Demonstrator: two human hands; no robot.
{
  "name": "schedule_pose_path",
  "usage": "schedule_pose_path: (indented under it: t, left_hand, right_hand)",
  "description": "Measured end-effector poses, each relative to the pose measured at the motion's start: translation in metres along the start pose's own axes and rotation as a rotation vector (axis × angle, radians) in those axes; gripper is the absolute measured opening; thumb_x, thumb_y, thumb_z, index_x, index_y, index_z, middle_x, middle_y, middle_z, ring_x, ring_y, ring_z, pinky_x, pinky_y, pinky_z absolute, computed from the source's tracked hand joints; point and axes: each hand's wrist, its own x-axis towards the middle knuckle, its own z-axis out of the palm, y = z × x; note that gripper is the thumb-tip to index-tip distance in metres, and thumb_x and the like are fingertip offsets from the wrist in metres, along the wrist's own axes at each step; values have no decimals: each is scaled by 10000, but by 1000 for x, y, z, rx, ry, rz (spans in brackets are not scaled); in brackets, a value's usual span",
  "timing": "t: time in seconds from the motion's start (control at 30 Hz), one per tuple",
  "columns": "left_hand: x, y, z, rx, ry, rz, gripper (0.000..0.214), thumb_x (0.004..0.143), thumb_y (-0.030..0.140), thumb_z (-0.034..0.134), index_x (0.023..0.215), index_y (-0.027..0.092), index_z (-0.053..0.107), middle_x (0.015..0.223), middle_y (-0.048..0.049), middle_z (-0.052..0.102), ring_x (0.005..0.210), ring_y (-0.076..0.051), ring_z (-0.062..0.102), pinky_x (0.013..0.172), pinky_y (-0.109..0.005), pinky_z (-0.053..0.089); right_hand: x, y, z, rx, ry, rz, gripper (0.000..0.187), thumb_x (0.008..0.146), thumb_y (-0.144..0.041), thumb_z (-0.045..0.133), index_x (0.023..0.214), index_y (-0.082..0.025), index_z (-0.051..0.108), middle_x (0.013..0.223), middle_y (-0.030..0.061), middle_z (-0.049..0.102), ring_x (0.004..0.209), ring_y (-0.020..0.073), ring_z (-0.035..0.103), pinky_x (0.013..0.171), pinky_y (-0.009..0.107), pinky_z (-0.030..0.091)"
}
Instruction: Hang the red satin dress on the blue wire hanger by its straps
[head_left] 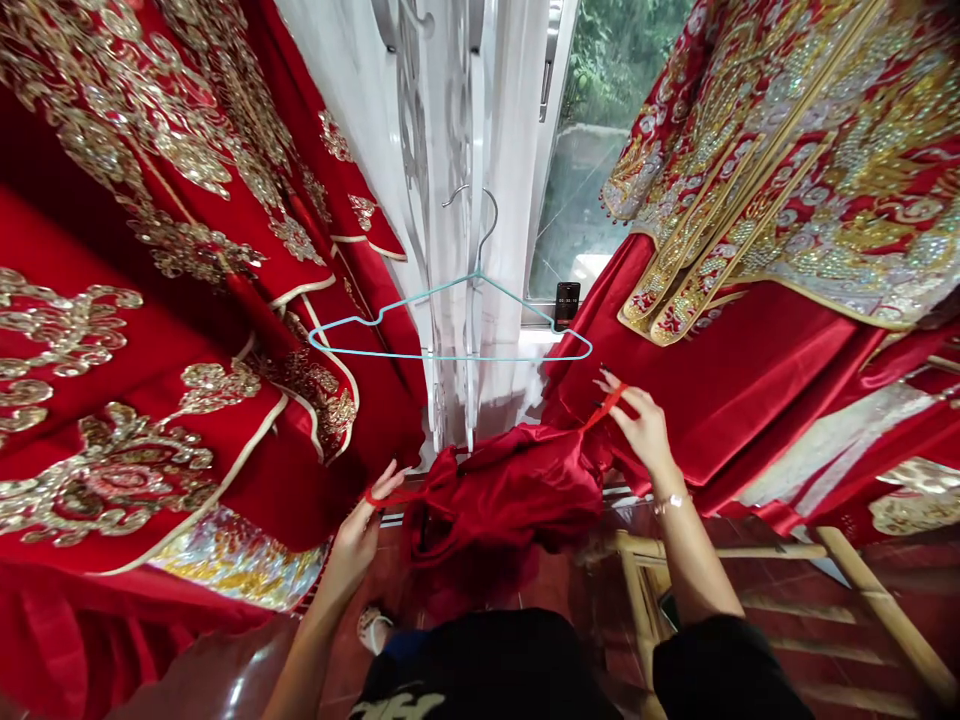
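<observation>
Around 6 o'clock, low in the view, a bunched red satin garment [502,500] hangs between the two hands, with a narrow red ribbon [394,496] running from it toward the left hand and a second red ribbon [609,408] toward the right.

At 7 o'clock, the first ribbon is pinched in a narrow grip by the left hand [358,535]. At 4 o'clock, the second ribbon is held in a similar narrow grip by the right hand [641,430], and a thin metal bracelet [670,503] is worn on that wrist. Both forearms emerge from black sleeves [720,670].

Just above the garment, near the centre, a pale teal wire hanger [450,356] is suspended in front of a white sheer curtain [514,150], with neither hand touching it. At 2 o'clock, a black phone [567,305] is stood on a window sill [540,338].

Large red robes with gold and silver embroidery are hung on both sides: one [112,450] at 9 o'clock and another [787,200] at 2 o'clock. At 5 o'clock, a bamboo frame [720,551] is seen standing on a red tiled floor [570,590].
</observation>
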Motion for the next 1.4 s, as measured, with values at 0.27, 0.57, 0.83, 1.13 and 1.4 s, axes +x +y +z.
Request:
schedule_pose_path:
  t: [0.27, 0.57, 0.83, 1.13, 1.4]
  left_hand:
    - [3, -1, -24, 219, -3, 118, 461, 878, 561, 617, 1253, 301, 678, 1385, -62, 645, 1279, -268, 623, 1238, -508, 281]
    - [-6, 6, -24, 225, 82, 170, 482, 871, 557, 636, 1287, 316, 660, 1351, -41, 664, 1229, -265, 659, 1208, -472, 364]
    - [-14, 8, -28, 278, 90, 170, 493, 899, 496, 597, 1340, 279, 628, 1354, -59, 667, 1259, -267, 637, 1218, -470, 353]
    - [-21, 7, -31, 245, 101, 109, 504, 868, 468, 633, 1338, 287, 637, 1347, -33, 671, 1301, -256, 604, 1220, -463, 348]
    - [-10, 18, -17, 50, 84, 58, 372, 738, 424, 761, 1097, 329, 764, 1237, 6, 724, 1185, -262, 683, 1212, -442, 354]
  right_hand:
    - [102, -6, -14, 35, -264, -119, 382, 796, -394, 734, 1128, -205, 755, 1256, 100, 727, 1192, 306, 668, 1167, 562, 351]
    - [152, -59, 10, 32, -457, -252, 211, 708, -242, 779, 919, -232, 790, 1048, 29, 791, 1055, 273, 716, 1230, 627, 185]
    - [153, -78, 16, 70, -573, -257, 192, 764, -331, 708, 856, -181, 785, 1025, 76, 788, 1037, 284, 723, 996, 456, 546]
    - [138, -40, 4, 202, -419, -75, 392, 681, -435, 801, 965, -166, 799, 965, 94, 798, 890, 280, 751, 864, 440, 610]
    - [113, -51, 0, 247, -371, -83, 359, 706, -430, 795, 975, -193, 803, 1073, 85, 788, 957, 289, 728, 892, 460, 585]
